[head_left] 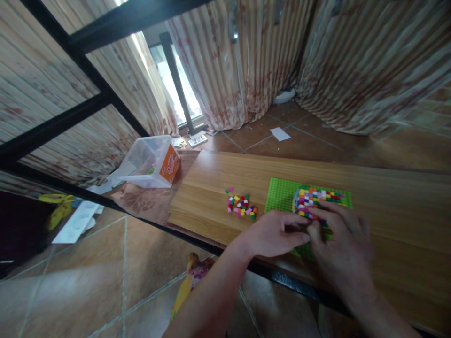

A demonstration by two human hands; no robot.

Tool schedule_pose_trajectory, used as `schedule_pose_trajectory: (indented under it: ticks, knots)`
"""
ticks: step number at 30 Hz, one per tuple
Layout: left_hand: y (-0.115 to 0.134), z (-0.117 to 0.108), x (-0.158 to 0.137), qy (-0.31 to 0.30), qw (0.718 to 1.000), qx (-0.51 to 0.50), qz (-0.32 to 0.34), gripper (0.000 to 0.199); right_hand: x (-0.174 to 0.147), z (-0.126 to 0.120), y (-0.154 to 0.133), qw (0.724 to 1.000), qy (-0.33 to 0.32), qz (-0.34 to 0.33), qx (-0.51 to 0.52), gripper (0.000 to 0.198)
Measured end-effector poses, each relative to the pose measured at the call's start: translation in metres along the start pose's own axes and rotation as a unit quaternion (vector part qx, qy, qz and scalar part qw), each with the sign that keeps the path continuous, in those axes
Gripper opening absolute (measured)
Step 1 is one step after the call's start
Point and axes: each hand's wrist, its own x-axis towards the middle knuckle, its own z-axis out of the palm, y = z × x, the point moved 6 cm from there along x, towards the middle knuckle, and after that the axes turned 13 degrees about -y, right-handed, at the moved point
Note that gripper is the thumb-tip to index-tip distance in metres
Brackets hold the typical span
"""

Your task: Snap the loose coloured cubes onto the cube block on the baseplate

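A block-shaped build of small multicoloured toy bricks (310,196) stands on a green studded baseplate (278,190) on the wooden tabletop. My left hand (275,233) reaches to the near left side of the build. Its fingers are stretched out with the thumb apart, and the fingertips touch or nearly touch the bricks. Over the build's near right part, my right hand (343,241) has bent fingers on top and the thumb against the near side, gripping it. Any single brick between the fingertips is hidden. Loose bricks (241,204) lie scattered left of the baseplate.
A clear plastic bin (144,162) with an orange label stands beyond the table's left end, with a few bricks inside. A black metal frame (88,101) crosses the upper left. Striped curtains (246,70) hang behind. Paper (280,134) lies on the tiled floor.
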Motion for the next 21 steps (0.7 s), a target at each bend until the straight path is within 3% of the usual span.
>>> schedule_pose_trajectory:
  ticks: [8,11,13,15,17,18,21]
  knots:
    - [-0.005,-0.003,-0.007,0.001,0.999,-0.011,-0.034,0.030,0.002,-0.002,-0.001,1.000,-0.006,-0.006,0.006,0.016]
    - [-0.007,-0.025,-0.024,0.023,0.998,-0.028,-0.052,0.023,0.000,-0.002,-0.001,1.000,-0.011,-0.014,0.008,0.018]
    - [-0.009,-0.053,-0.042,0.086,0.994,-0.020,-0.063,0.019,-0.002,0.000,0.000,1.000,-0.012,-0.015,0.012,0.020]
    - [-0.016,-0.091,-0.065,0.225,0.968,0.016,-0.113,0.020,-0.003,0.001,0.001,1.000,-0.019,-0.012,0.017,0.020]
    - [-0.021,-0.124,-0.091,0.374,0.893,0.131,-0.214,0.019,-0.003,0.002,0.002,1.000,-0.018,-0.007,0.025,0.019]
    - [-0.023,-0.134,-0.100,0.408,0.851,0.195,-0.267,0.020,-0.003,0.001,0.002,0.999,-0.015,-0.005,0.030,0.018]
    - [-0.031,-0.144,-0.103,0.412,0.824,0.235,-0.311,0.022,-0.001,-0.002,0.002,0.999,-0.003,0.000,0.043,0.017]
